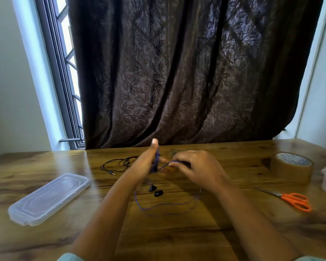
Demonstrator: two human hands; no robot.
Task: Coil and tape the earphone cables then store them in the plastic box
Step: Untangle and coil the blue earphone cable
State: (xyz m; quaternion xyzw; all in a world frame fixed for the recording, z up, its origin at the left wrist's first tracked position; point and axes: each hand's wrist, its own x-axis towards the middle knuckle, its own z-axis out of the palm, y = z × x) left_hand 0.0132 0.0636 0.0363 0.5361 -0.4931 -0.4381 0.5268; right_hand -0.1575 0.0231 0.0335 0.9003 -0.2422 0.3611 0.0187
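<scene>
Winding the purple cable (pixel 155 164) round the upright left grip (pixel 145 163).
Light, limp and springy, it trails onto the near surface (pixel 177 234). The left grip's fingers are straight. The right grip (pixel 193 164) pinches it alongside, a better hold than the dangling earbuds (pixel 155 190).

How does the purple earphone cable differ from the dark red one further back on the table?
The purple cable is partly wound round the left hand and pinched by the right hand, with its tail looping loose on the table. The dark red cable lies in a loose tangle, and neither hand holds it. The purple one is nearer, the dark red one further back and to the left. Neither shows tape.
</scene>
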